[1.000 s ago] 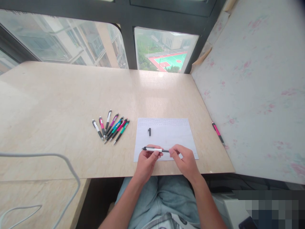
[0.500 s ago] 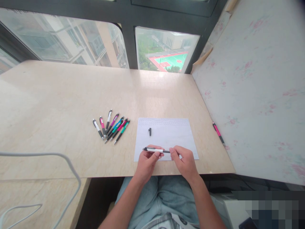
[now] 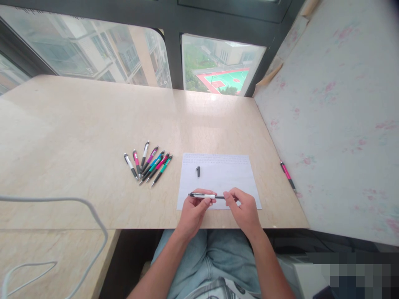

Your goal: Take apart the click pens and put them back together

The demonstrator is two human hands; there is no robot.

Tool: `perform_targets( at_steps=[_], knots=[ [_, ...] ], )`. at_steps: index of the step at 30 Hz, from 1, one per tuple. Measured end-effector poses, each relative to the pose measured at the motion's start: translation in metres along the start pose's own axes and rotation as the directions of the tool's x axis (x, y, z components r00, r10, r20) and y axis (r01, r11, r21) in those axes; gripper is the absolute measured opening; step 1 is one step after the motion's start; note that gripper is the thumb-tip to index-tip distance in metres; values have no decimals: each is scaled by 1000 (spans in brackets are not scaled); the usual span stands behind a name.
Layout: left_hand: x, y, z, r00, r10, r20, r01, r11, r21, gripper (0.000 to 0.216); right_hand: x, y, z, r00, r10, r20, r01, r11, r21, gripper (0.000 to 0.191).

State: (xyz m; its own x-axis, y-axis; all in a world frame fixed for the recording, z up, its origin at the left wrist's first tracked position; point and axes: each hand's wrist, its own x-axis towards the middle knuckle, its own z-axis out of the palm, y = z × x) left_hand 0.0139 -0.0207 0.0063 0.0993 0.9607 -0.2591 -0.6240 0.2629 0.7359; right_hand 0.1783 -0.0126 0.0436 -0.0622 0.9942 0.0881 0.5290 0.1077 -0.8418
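Note:
Above the near part of a white sheet of paper, my left hand is closed around the white barrel of a ballpoint pen, its clicker end pointing left. A thin dark refill sticks out of the barrel's right end. My right hand pinches the refill's far end between thumb and fingers, which hide its tip. On the sheet, beyond my hands, lies a small black tapered piece that looks like a pen's grip section. Handwriting-like lines run along the sheet's far edge.
Several click pens in white, pink, purple, blue and green lie in a cluster left of the paper. One pink pen rests against the papered wall at right. A grey cable loops over the table at left.
The whole view has shifted slightly. Both hands keep the same holds, and the pen and refill stay in nearly the same place over the paper.

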Motion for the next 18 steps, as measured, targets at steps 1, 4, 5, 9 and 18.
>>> perform_targets(
  at_steps=[1,4,5,9,18],
  knots=[
    [0,-1,-1,1000,1,11,-1,1000,3,14,0,1,1,1000,10,3,-10,1000,-11,38],
    [-1,-1,-1,1000,3,20,-2,1000,-13,14,-2,2,2,998,55,33,-54,998,-18,44],
    [-1,-1,-1,1000,2,13,-2,1000,-22,14,-3,3,1,996,70,61,-70,998,0,45],
    [0,0,-1,998,-8,-66,1,994,-105,17,2,9,-2,985,120,122,-146,961,234,52],
    [2,2,-5,998,6,-68,-27,952,-305,16,55,3,57,999,8,-48,-27,912,-410,14]
  ],
)
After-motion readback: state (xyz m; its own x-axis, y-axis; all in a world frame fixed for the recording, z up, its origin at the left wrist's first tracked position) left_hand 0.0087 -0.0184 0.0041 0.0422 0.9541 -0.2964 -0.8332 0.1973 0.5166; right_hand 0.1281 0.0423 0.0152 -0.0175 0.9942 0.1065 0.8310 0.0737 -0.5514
